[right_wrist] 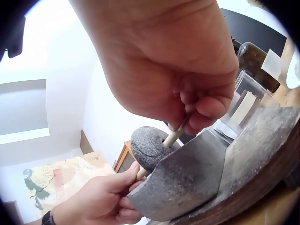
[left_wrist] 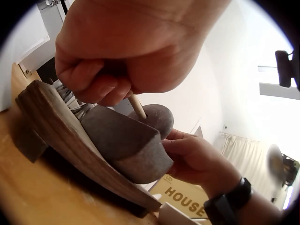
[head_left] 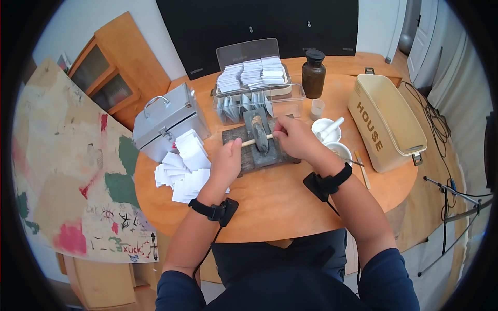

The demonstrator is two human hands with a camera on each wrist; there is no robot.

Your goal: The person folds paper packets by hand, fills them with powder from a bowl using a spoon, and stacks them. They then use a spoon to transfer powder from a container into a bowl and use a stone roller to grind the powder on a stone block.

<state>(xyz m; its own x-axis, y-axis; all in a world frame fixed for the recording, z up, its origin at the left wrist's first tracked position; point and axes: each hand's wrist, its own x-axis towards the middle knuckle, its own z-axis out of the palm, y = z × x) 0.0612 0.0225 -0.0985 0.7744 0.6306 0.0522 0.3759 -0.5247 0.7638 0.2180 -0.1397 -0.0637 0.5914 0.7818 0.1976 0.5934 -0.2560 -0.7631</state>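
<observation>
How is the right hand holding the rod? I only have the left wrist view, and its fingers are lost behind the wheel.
Observer: The right wrist view shows the right hand with its fingers curled round the wooden rod.
Operator: Copy. I can read HOUSE on a box, but is there a lid on it?
Observer: No, the head view looks down into the HOUSE box through its open top.
Operator: Anything tall standing past the work that I could be missing?
Observer: Yes, in the head view a dark brown bottle stands upright with its black stopper on.
</observation>
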